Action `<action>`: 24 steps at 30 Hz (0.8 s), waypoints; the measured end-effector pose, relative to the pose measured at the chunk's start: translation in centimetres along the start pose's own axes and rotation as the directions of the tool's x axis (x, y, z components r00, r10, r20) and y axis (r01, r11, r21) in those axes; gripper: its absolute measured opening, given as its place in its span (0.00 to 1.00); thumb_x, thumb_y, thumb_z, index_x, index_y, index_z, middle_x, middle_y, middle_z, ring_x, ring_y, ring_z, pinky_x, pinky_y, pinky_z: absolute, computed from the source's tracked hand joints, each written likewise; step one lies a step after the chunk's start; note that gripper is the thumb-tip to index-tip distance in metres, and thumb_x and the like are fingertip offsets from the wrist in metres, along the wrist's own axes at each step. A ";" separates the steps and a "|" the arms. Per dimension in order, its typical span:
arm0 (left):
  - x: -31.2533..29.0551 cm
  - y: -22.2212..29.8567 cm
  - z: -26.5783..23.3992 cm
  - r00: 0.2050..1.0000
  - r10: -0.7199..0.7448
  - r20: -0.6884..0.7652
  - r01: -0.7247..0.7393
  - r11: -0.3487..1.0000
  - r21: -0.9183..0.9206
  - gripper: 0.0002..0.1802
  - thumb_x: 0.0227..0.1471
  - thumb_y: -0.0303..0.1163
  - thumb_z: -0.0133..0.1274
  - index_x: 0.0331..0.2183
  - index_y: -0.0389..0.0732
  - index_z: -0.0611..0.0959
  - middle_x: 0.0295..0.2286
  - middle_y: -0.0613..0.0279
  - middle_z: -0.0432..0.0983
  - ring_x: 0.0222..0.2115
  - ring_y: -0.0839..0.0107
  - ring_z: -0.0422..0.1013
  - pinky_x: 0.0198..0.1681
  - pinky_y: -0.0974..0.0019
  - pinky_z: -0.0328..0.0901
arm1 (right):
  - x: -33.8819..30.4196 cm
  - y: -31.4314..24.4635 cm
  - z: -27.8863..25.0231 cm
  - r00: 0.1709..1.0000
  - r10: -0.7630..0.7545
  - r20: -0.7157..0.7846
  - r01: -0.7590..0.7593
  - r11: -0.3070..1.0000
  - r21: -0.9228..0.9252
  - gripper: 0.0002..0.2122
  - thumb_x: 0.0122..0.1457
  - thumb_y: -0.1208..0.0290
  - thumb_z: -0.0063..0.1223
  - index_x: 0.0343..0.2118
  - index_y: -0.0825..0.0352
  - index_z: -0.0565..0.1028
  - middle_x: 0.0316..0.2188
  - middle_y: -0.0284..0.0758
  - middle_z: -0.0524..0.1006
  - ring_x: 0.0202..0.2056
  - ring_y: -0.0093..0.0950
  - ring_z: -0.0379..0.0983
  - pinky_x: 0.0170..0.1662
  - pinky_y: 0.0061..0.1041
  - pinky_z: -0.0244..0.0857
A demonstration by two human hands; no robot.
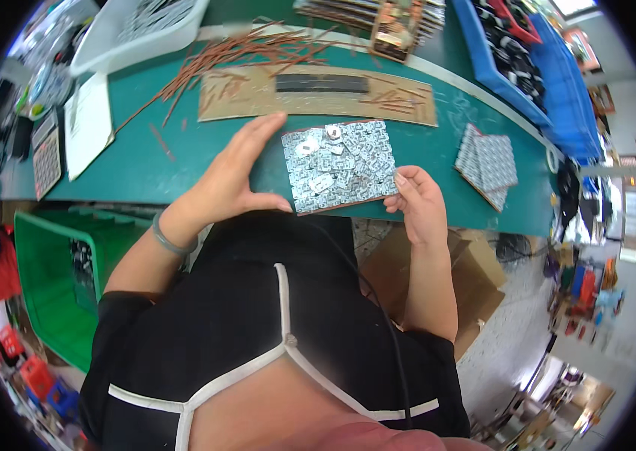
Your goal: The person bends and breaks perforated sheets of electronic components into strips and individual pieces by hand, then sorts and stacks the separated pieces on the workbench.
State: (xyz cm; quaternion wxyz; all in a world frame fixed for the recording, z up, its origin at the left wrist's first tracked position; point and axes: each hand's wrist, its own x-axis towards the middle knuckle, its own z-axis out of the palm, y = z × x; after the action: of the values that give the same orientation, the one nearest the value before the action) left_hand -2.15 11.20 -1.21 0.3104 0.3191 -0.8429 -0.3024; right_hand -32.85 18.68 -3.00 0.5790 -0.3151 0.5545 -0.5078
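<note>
A rectangular panel (369,146), covered with a grey-white grid of small printed pieces, lies at the near edge of the green table. Loose pieces of the same look are heaped over its middle, with a small round one near its far edge. My right hand (422,197) pinches the panel's right edge between thumb and fingers. Beside the left edge, my left hand (229,177) is open, thumb spread from the fingers, its thumb tip close to the near left corner. Beyond the panel, a long cardboard strip (318,109) carries a black bar (322,83) and short brown sticks.
Long thin brown sticks (246,54) lie piled at the back. Two similar panels (495,163) overlap on the right, near blue crates (567,101). Leftward are a calculator (48,159), papers (89,124) and a white bin (92,56). A green crate (51,301) stands below the table.
</note>
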 end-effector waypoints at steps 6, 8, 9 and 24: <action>-2.9 -2.0 -0.6 0.998 -0.062 -0.006 0.062 0.997 0.038 0.55 0.30 0.41 0.69 0.58 0.38 0.59 0.55 0.47 0.58 0.56 0.50 0.56 0.58 0.56 0.55 | 0.7 1.3 5.0 0.997 0.028 0.067 -0.021 0.995 -0.101 0.06 0.59 0.73 0.50 0.37 0.69 0.70 0.26 0.31 0.74 0.22 0.19 0.72 0.23 0.16 0.67; -3.1 -2.4 -0.8 0.996 -0.086 0.000 0.086 0.992 0.092 0.53 0.31 0.41 0.68 0.58 0.38 0.60 0.55 0.48 0.59 0.55 0.50 0.57 0.58 0.56 0.55 | 0.6 1.3 5.3 0.996 0.022 0.082 -0.005 0.980 -0.197 0.06 0.59 0.75 0.51 0.36 0.70 0.70 0.26 0.32 0.74 0.22 0.18 0.72 0.23 0.16 0.66; -3.2 -2.5 -0.9 0.995 -0.095 0.004 0.093 0.985 0.147 0.51 0.32 0.40 0.67 0.57 0.39 0.62 0.54 0.48 0.60 0.55 0.50 0.57 0.58 0.56 0.55 | 0.6 1.2 5.4 0.996 0.002 0.094 0.025 0.957 -0.290 0.06 0.58 0.76 0.51 0.35 0.71 0.70 0.26 0.32 0.74 0.21 0.18 0.71 0.24 0.15 0.66; -2.6 -3.7 0.2 0.989 -0.095 -0.111 0.116 0.974 0.195 0.26 0.37 0.33 0.65 0.43 0.42 0.79 0.47 0.58 0.71 0.51 0.57 0.64 0.53 0.56 0.60 | 2.4 0.8 7.4 0.752 -0.537 0.382 0.613 0.357 -0.705 0.16 0.43 0.75 0.64 0.38 0.62 0.77 0.28 0.31 0.70 0.24 0.21 0.65 0.25 0.18 0.61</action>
State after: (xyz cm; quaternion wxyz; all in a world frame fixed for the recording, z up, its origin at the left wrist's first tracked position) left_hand 0.56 10.90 -4.81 0.3024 0.4081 -0.8341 -0.2152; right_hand -25.86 15.18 -3.15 0.1818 -0.7330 0.5483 -0.3592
